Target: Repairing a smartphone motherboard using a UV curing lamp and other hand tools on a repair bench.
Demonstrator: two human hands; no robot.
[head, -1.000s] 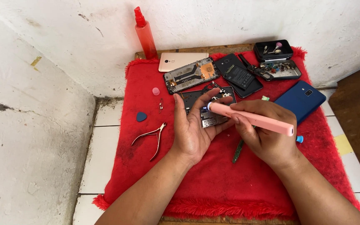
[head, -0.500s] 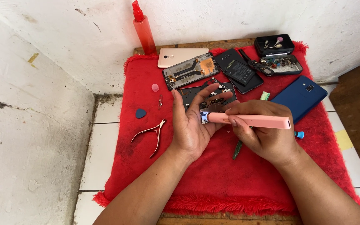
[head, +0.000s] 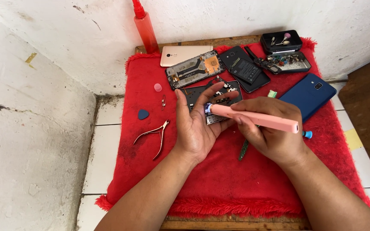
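Left hand (head: 195, 128) cradles opened phone frame (head: 213, 102) above red cloth (head: 219, 184) on bench, fingers wrapped round its near edge, thumb across top. Right hand (head: 270, 132) grips pink pen-shaped tool (head: 255, 119), fingers closed on barrel. Tool's long axis runs right to left, slightly uphill; lit tip touches frame's lower edge, just beside left thumb. Right hand does pointing, left steadies. Versus half second ago: tip pressed closer into frame, view shifted slightly. Nippers (head: 155, 134) lie left, untouched.

Red bottle (head: 144, 26), nippers (head: 155, 136) — blue phone (head: 307, 95).
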